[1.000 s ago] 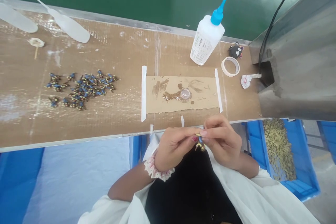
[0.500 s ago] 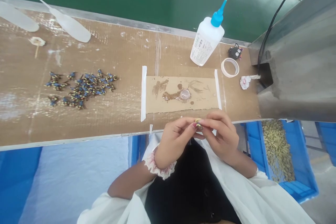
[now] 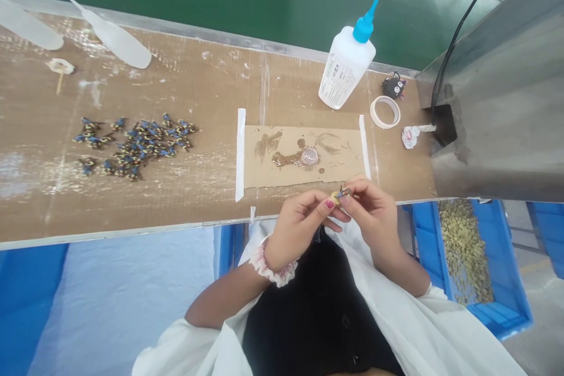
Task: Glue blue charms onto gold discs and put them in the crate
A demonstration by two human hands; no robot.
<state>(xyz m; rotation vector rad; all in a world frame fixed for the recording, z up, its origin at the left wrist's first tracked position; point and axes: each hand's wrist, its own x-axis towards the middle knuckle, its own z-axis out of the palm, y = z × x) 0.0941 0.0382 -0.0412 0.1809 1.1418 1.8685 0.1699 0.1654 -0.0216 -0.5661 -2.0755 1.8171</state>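
Between the fingertips of both hands is a small blue-and-yellow figurine (image 3: 341, 194) with dark parts. My left hand (image 3: 304, 220) pinches its yellow end with thumb and forefinger, and my right hand (image 3: 370, 211) grips the other end. Just beyond the hands a cardboard sheet (image 3: 339, 172) is taped to the bench, smeared with wet brown patches. A small round clear cap or dish (image 3: 309, 156) sits on it in the wet smear. Over on the left lies a pile of similar small blue-and-yellow pieces (image 3: 150, 141).
A white bottle (image 3: 346, 64) with a blue nozzle stands behind the sheet. To its right are a tape roll (image 3: 373, 112), a black ornament (image 3: 392, 87) and a metal housing (image 3: 497, 100). A blue bin (image 3: 513, 264) holds many yellowish pieces. Clear droppers (image 3: 121, 44) lie at back left.
Both hands have turned the figurine and lifted it slightly, so more of its blue and dark parts shows. The right fingers have shifted their hold. The view has moved slightly.
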